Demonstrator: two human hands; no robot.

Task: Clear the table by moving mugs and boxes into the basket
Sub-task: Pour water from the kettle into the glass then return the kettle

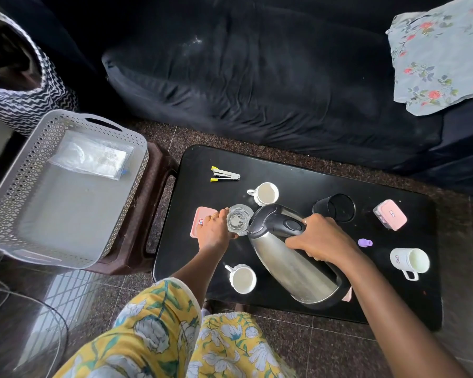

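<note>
My left hand (214, 230) grips a clear glass (239, 219) that stands on the black table (298, 175). My right hand (321, 240) holds the handle of a steel kettle (290, 263), tilted with its spout over the glass. Three white mugs are on the table: one at the back (266, 193), one at the front (242, 278), one at the right (409, 261). A pink-lidded box (201, 217) lies partly under my left hand; another pink-lidded box (391, 214) sits far right. The grey basket (33, 173) stands on a stool at the left.
A plastic bag (93, 156) lies in the basket. A stapler (225, 175), a black cup (335, 207) and a small purple cap (365, 242) are on the table. A dark sofa (257, 77) runs behind it, with a floral cloth (437, 55) on it.
</note>
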